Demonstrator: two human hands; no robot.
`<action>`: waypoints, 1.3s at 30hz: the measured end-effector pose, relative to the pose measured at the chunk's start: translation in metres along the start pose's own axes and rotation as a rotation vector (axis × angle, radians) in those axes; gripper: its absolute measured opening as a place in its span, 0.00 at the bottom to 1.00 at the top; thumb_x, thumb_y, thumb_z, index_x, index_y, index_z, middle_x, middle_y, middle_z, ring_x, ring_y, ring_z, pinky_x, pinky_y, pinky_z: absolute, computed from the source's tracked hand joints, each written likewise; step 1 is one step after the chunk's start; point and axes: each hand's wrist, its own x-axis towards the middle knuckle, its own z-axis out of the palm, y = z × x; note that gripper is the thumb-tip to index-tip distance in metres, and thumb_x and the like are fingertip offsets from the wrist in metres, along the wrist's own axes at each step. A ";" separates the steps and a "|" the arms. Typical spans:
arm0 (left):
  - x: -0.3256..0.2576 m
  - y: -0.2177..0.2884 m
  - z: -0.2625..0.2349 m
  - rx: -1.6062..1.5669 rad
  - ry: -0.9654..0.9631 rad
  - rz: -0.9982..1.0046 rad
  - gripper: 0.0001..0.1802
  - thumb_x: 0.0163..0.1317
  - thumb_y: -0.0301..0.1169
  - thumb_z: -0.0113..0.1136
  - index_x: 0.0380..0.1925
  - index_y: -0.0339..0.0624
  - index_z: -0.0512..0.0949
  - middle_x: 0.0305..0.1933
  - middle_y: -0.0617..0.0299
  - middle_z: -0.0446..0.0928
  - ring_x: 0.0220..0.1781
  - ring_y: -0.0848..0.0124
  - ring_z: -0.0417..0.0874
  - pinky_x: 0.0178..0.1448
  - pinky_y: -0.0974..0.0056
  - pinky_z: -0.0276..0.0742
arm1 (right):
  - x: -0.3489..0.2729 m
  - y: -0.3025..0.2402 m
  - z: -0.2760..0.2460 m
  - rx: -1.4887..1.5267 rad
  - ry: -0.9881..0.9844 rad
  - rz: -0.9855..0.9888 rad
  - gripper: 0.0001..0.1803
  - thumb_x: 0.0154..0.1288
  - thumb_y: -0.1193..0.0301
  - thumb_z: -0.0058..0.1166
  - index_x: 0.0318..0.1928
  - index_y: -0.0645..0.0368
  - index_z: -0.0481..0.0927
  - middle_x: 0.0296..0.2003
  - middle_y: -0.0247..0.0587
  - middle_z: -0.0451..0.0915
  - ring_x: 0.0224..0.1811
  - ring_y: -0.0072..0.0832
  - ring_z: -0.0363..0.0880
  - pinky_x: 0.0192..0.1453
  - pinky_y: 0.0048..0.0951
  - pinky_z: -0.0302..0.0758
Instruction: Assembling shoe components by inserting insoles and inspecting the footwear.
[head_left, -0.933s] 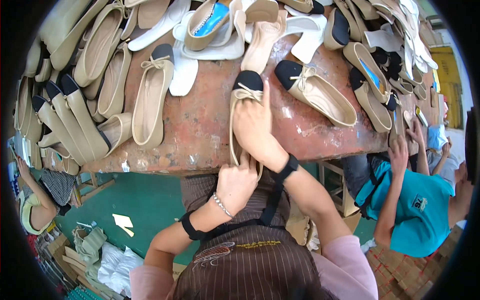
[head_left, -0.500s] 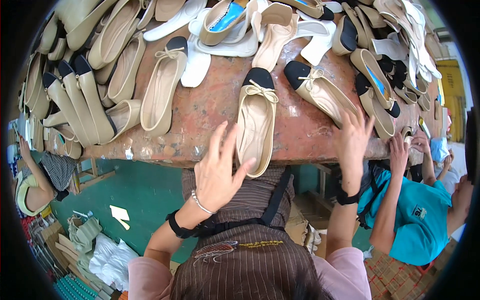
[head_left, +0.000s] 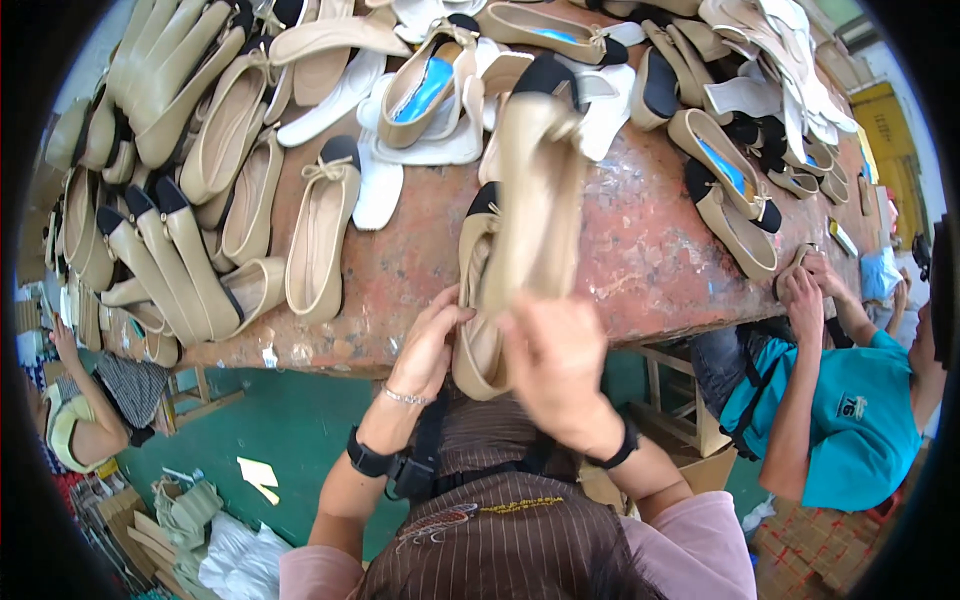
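My right hand is closed on the heel end of a beige ballet flat with a black toe and a bow, held up over the table and smeared by motion. Behind and partly under it is a second ballet flat of the same kind, toe pointing away, its heel at the table's near edge. My left hand grips that second flat by its left side near the heel, fingers bent against it. Left of them, a single ballet flat lies on the worn red-brown table.
Beige flats crowd the table's left. White insoles and a flat with blue lining lie at the back. More flats are on the right, where a co-worker in a teal shirt handles something small.
My right hand has picked up the right-hand flat and brought it left over the other one. My left hand has gone from spread fingers to holding the flat on the table.
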 end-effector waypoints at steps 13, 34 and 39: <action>-0.008 0.006 -0.024 -0.035 -0.052 0.055 0.39 0.68 0.37 0.58 0.74 0.31 0.59 0.70 0.53 0.70 0.71 0.66 0.69 0.75 0.61 0.62 | 0.081 0.109 -0.032 -0.273 -0.067 0.063 0.24 0.55 0.85 0.51 0.55 0.61 0.80 0.51 0.55 0.82 0.53 0.54 0.79 0.54 0.48 0.78; 0.039 0.055 -0.072 0.181 0.000 0.117 0.42 0.55 0.31 0.55 0.73 0.29 0.62 0.68 0.50 0.74 0.67 0.64 0.76 0.71 0.62 0.70 | 0.117 0.148 -0.050 0.904 0.177 0.265 0.14 0.80 0.68 0.52 0.58 0.64 0.77 0.42 0.26 0.79 0.43 0.12 0.73 0.50 0.19 0.72; 0.068 0.080 -0.079 0.026 0.125 -0.001 0.31 0.66 0.39 0.55 0.66 0.32 0.70 0.61 0.50 0.78 0.57 0.60 0.84 0.61 0.60 0.80 | 0.097 0.154 -0.072 0.941 0.144 0.577 0.15 0.80 0.68 0.51 0.60 0.63 0.75 0.46 0.32 0.82 0.45 0.11 0.76 0.47 0.16 0.73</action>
